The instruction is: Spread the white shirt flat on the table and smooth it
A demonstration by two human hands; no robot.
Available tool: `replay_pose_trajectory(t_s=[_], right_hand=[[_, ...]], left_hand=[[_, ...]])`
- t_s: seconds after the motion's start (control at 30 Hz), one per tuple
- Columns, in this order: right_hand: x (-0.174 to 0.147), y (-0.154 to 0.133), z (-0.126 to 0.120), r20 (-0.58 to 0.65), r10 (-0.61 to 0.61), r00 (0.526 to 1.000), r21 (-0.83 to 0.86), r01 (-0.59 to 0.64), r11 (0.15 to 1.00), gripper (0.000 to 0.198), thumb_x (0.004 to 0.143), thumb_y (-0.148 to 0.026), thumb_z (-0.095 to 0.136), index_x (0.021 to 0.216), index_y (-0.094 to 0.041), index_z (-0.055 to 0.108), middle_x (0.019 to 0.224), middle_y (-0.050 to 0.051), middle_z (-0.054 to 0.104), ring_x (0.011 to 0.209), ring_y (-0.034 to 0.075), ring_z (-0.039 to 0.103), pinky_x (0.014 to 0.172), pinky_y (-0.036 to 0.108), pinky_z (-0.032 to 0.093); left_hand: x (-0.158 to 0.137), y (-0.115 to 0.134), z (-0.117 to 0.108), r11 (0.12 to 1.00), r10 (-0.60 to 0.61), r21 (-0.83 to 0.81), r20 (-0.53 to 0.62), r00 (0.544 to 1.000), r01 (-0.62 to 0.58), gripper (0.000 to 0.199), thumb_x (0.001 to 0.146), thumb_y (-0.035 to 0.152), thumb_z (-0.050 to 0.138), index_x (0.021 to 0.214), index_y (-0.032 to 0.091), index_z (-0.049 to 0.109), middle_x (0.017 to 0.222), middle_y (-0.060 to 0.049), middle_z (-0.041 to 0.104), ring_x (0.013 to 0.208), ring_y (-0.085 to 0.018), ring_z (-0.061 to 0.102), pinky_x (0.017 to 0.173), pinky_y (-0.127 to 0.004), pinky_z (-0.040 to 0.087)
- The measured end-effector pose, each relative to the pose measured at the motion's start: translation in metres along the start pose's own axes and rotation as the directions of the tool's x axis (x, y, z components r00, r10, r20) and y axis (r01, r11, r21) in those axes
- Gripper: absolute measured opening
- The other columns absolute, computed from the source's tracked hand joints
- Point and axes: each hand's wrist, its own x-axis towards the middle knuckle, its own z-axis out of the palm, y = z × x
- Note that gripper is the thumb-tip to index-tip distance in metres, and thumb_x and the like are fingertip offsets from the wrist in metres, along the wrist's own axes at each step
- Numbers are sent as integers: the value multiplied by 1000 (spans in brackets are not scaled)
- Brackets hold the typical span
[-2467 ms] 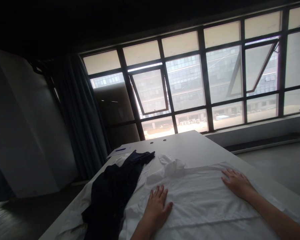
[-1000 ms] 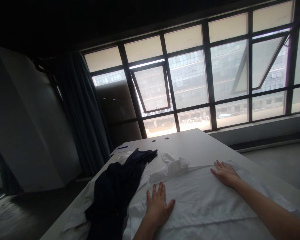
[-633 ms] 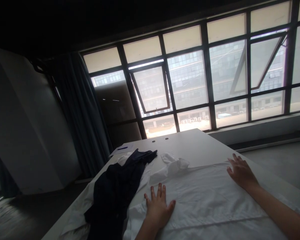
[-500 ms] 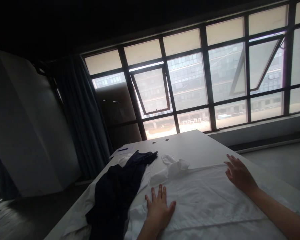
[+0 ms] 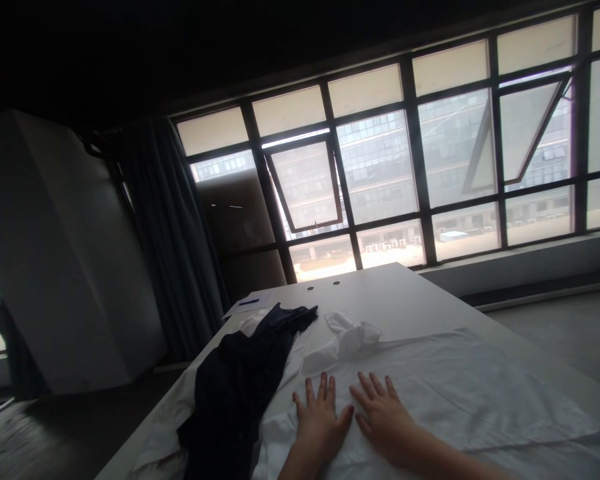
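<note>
A white shirt (image 5: 440, 393) lies spread flat over the near part of a long white table (image 5: 395, 300), its crumpled collar pointing toward the window. My left hand (image 5: 323, 417) rests palm down on the shirt, fingers apart. My right hand (image 5: 383, 417) lies flat on the shirt right beside it, fingers spread, nearly touching the left thumb. Neither hand holds anything.
A dark navy garment (image 5: 240, 380) lies heaped on another white cloth at the table's left side. A sheet of paper with a blue pen (image 5: 250, 303) sits at the far left corner. Large windows (image 5: 380, 167) face me; a dark curtain (image 5: 175, 233) hangs on the left.
My right hand has slid from the shirt's far right edge leftward across the cloth to lie beside my left hand. The left hand has stayed in place.
</note>
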Motion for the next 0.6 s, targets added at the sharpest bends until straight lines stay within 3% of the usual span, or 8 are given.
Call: replay_pose_trajectory(t_s=[0.07, 0.13, 0.3, 0.43, 0.6], right_hand=[[-5, -11, 4, 26, -91, 995, 50, 90, 995, 59, 102, -51, 39, 158, -33, 39, 168, 9, 27, 156, 34, 20, 126, 62, 6], [-9, -4, -1, 52, -121, 991, 70, 117, 991, 63, 103, -59, 35, 160, -31, 37, 168, 10, 25, 156, 34, 20, 126, 60, 7], [-23, 50, -23, 48, -65, 997, 35, 63, 997, 76, 98, -75, 33, 160, -32, 36, 168, 8, 24, 156, 36, 19, 126, 62, 8], [-45, 117, -35, -10, 86, 996, -47, -87, 995, 75, 95, -77, 36, 158, -36, 39, 167, 5, 29, 155, 36, 24, 126, 60, 13], [-85, 243, -44, -143, 259, 955, -123, -277, 953, 74, 89, -79, 39, 152, -40, 49, 163, 4, 39, 151, 36, 33, 123, 60, 20]], left_hand=[[0, 0, 0, 1000, -5, -1, 6, 1000, 5, 86, 92, 77, 18, 164, 30, 21, 172, 3, 7, 157, -43, -1, 119, -75, -4], [0, 0, -2, 1000, -9, 0, 16, 1000, 9, 86, 92, 77, 18, 164, 29, 20, 173, 2, 6, 157, -43, -2, 119, -75, -4], [-2, -3, -11, 1000, 9, -11, 67, 998, -8, 86, 92, 77, 19, 164, 30, 15, 173, 3, 2, 157, -42, -7, 119, -74, -5], [-2, -7, -16, 999, 28, -33, 111, 993, -25, 86, 91, 77, 21, 164, 32, 14, 173, 5, 0, 157, -41, -10, 120, -73, -5], [-3, -9, -15, 999, 32, -34, 103, 994, -28, 87, 92, 78, 20, 164, 31, 14, 173, 5, 1, 157, -41, -8, 120, -74, -5]])
